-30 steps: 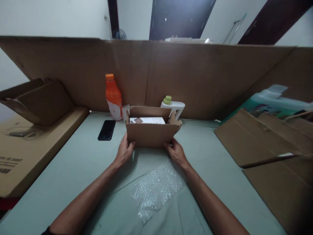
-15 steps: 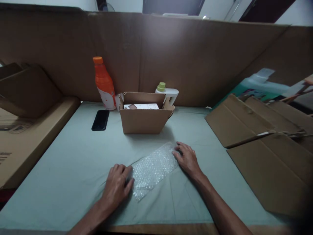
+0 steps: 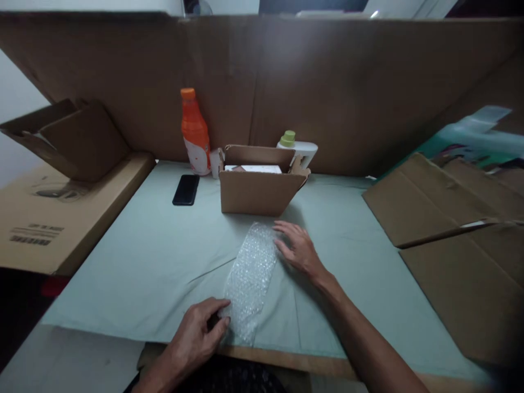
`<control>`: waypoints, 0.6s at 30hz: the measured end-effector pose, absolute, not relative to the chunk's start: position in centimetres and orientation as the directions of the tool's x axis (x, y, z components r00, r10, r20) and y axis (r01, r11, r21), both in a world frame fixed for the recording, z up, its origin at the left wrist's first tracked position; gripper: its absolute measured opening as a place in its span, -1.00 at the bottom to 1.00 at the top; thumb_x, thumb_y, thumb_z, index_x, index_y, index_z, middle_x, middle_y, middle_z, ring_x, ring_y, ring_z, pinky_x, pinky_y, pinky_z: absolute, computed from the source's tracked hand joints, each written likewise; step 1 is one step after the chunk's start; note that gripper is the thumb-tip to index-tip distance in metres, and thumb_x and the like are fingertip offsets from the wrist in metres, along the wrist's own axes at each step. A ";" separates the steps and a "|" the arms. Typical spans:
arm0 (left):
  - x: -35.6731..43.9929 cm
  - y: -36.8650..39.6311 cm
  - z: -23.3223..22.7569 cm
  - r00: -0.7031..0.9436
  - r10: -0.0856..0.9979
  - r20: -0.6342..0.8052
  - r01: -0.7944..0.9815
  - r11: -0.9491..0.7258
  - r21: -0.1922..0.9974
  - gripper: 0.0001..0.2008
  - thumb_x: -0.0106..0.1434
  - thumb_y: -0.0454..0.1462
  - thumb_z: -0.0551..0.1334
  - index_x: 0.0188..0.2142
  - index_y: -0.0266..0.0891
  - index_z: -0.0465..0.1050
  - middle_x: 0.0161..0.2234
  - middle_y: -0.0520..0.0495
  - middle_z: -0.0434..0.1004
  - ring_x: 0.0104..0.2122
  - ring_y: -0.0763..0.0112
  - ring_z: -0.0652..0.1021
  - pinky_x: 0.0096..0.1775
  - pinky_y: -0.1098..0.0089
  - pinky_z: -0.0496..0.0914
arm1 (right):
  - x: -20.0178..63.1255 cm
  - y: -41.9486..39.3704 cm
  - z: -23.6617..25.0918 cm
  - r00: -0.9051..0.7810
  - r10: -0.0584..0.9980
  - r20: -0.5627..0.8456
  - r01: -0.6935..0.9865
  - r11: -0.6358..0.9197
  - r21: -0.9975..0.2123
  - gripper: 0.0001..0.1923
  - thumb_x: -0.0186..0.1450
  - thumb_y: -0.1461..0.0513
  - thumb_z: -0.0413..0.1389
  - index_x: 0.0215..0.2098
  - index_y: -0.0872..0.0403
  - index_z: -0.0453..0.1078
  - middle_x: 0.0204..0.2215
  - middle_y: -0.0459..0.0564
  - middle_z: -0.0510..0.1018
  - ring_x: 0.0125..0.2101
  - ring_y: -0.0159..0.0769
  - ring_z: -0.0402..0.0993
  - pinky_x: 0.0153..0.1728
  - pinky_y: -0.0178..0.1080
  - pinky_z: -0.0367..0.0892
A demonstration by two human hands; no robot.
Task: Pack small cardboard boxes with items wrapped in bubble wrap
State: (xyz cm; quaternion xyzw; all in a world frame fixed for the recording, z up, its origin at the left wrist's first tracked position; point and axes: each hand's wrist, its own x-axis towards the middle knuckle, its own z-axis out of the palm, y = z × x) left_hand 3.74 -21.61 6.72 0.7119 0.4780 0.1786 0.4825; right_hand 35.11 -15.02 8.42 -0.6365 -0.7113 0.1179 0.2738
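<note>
A flat strip of clear bubble wrap (image 3: 251, 278) lies on the pale green cloth, its long side running away from me and leaning slightly right. At its near left edge is my left hand (image 3: 200, 330), thumb and forefinger apart and touching the plastic. My right hand (image 3: 298, 248) rests by the far right corner, fingers stretched out against the edge. Just beyond the wrap stands an open cardboard box (image 3: 256, 194) with a white item (image 3: 266, 169) showing inside.
A black phone (image 3: 185, 190) lies left of the box. Behind stand an orange bottle (image 3: 194, 128) and a white bottle with a green cap (image 3: 289, 137). Cardboard boxes flank both sides, and a tall cardboard panel (image 3: 347, 93) closes off the back. The table's wooden front edge (image 3: 295, 361) is near me.
The bubble wrap has turned counterclockwise, from a diagonal to nearly pointing away from me. My left hand came nearer; my right hand shifted left and farther out. The camera view has shifted too.
</note>
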 end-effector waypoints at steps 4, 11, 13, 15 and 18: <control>3.5 -21.4 7.6 0.440 0.801 -0.405 0.398 0.230 0.888 -0.53 0.16 -0.06 0.25 0.00 -0.23 0.59 -0.09 -0.22 0.66 -0.10 0.11 0.60 -0.09 0.21 0.48 | 34.2 -24.2 10.0 -0.365 0.931 -0.009 0.773 0.298 -0.560 -0.24 0.25 0.14 0.24 0.38 -0.09 0.14 0.32 0.06 0.32 0.27 0.03 0.23 0.24 0.08 0.19; 3.6 -21.3 9.5 0.517 0.746 -0.420 0.323 0.284 0.903 -0.49 0.22 -0.09 0.22 0.10 -0.29 0.48 -0.35 -0.07 0.56 -0.38 0.36 0.50 -0.26 0.33 0.42 | 26.3 -29.8 6.1 -0.114 0.969 0.219 0.653 0.239 -0.719 -0.43 0.38 0.30 0.06 0.34 -0.03 0.19 -0.01 0.09 0.61 -0.04 -0.12 0.53 0.01 -0.03 0.44; 3.7 -21.5 8.9 0.472 0.839 -0.271 0.397 0.072 0.915 -0.45 0.20 -0.16 0.24 0.18 -0.22 0.39 -0.23 -0.10 0.55 -0.27 0.31 0.51 -0.25 0.34 0.43 | 25.9 -28.9 5.3 0.054 0.986 0.156 0.601 0.093 -0.794 -0.55 0.41 0.25 0.04 0.25 0.00 0.31 -0.07 0.08 0.64 -0.14 -0.16 0.58 -0.08 -0.11 0.49; 4.2 -21.6 7.8 0.439 0.891 -0.117 0.442 -0.101 0.891 -0.38 0.19 -0.21 0.23 0.26 -0.18 0.29 -0.07 -0.14 0.52 -0.16 0.28 0.51 -0.18 0.32 0.45 | 26.2 -28.0 5.2 0.136 0.988 0.071 0.553 -0.016 -0.833 -0.59 0.40 0.19 0.06 0.19 0.04 0.37 -0.04 0.08 0.63 -0.13 -0.16 0.60 -0.08 -0.16 0.50; 5.5 -21.1 6.2 0.446 0.893 -0.052 0.523 -0.213 0.825 -0.39 0.26 -0.25 0.15 0.31 -0.19 0.20 -0.16 -0.10 0.57 -0.24 0.32 0.54 -0.18 0.32 0.43 | 26.7 -27.3 5.5 0.170 0.985 0.021 0.529 -0.073 -0.846 -0.58 0.37 0.16 0.09 0.17 0.07 0.39 -0.15 0.03 0.66 -0.24 -0.21 0.61 -0.19 -0.23 0.51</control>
